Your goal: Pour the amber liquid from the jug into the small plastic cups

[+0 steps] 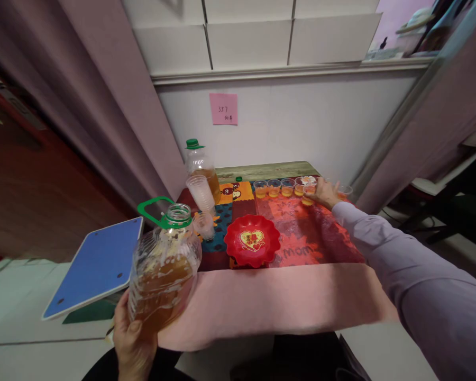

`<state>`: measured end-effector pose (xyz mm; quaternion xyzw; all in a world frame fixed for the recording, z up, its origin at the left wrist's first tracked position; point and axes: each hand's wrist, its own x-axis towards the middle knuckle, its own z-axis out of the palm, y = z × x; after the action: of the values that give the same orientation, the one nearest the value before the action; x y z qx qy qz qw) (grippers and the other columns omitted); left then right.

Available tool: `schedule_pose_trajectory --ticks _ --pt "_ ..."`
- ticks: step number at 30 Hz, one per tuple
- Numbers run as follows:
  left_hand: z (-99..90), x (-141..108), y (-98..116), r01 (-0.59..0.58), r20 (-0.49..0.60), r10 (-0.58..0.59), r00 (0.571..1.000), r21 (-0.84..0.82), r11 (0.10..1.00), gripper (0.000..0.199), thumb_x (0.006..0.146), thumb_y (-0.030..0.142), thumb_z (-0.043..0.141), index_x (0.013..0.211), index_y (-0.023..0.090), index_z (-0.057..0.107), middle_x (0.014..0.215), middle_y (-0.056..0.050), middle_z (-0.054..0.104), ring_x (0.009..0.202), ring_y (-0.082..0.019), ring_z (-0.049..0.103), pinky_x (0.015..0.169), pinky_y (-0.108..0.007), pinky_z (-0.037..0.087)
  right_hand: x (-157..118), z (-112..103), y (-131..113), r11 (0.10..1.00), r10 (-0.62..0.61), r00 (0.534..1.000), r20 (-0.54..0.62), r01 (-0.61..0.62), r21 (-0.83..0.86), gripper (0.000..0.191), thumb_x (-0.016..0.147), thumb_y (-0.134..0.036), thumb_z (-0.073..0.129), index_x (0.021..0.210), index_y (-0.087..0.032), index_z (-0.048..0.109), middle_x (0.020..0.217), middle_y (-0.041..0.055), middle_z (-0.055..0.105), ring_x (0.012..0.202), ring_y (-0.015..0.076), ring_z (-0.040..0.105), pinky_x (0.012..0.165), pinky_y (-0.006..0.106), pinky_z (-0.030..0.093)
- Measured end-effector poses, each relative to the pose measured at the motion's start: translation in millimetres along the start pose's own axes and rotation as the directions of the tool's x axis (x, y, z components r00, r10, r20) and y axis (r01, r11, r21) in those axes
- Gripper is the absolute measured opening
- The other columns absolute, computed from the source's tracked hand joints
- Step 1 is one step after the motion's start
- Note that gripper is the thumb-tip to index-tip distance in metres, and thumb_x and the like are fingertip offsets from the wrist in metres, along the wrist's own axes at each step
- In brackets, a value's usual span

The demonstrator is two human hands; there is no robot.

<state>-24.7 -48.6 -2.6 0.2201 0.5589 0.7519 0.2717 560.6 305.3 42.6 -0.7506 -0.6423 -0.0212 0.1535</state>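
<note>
A large clear plastic jug [164, 275] of amber liquid leans in my left hand [133, 328], which grips its lower side. Its mouth is uncapped, and a green carry handle sticks out at the neck. At the far right of the table, my right hand [324, 193] has its fingers closed at the rim of a small clear plastic cup [308, 197] with amber liquid in it. Beside that cup runs a row of similar part-filled cups, among them a leftmost cup [261, 189]. My fingers partly cover the cups at the right end.
A second jug [211, 180] with a green cap stands at the back left, behind a leaning stack of cups [200, 192]. More cups [204, 225] lie nearer. A red scalloped plate [238, 248] sits mid-table. A blue board [99, 264] is at the left.
</note>
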Motion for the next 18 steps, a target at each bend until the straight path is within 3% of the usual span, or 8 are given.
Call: schedule_pose_trajectory --ticks 8,12,15,18 --pt "3.6 -5.4 -1.8 -0.014 -0.032 0.013 0.999 -0.024 1.000 0.101 0.036 0.067 0.102 0.125 0.030 0.074 0.122 -0.004 0.076 0.104 -0.028 0.069 0.090 -0.042 0.061 -8.2 -8.5 -4.5 1.000 -0.010 1.000 0.024 0.010 -0.023 0.078 0.096 -0.056 0.074 0.154 -0.008 0.054 0.146 0.0355 0.073 0.144 0.0474 0.066 0.130 0.071 0.026" --pt "4.7 -9.9 -3.2 -0.025 -0.020 0.024 1.000 -0.035 0.999 0.098 0.042 0.065 0.102 0.129 0.030 0.074 0.127 -0.005 0.077 0.109 -0.029 0.071 0.096 -0.043 0.061 -13.4 -25.8 -16.1 0.998 -0.065 0.997 -0.041 0.064 -0.022 0.073 0.099 -0.057 0.075 0.150 -0.007 0.062 0.143 0.0363 0.074 0.142 0.0500 0.065 0.126 0.070 0.032" --pt "3.8 -12.8 -4.8 -0.055 0.007 0.055 0.998 -0.034 0.998 0.098 0.046 0.066 0.101 0.132 0.029 0.074 0.130 -0.007 0.078 0.115 -0.032 0.072 0.100 -0.045 0.061 -29.4 -45.2 -55.5 0.980 -0.171 0.977 -0.126 0.182 0.083 0.061 0.102 -0.050 0.073 0.146 -0.007 0.070 0.135 0.0320 0.079 0.132 0.0468 0.071 0.118 0.062 0.045" --pt "2.8 -15.0 -6.4 -0.060 0.023 0.062 0.998 -0.064 0.996 0.097 0.050 0.064 0.102 0.136 0.028 0.074 0.133 -0.008 0.078 0.119 -0.032 0.073 0.103 -0.044 0.061 -69.0 -60.7 -124.0 0.834 -0.429 0.890 -0.153 0.456 0.310 0.036 0.106 -0.042 0.070 0.131 -0.019 0.081 0.128 0.0189 0.083 0.117 0.0360 0.078 0.106 0.049 0.057"
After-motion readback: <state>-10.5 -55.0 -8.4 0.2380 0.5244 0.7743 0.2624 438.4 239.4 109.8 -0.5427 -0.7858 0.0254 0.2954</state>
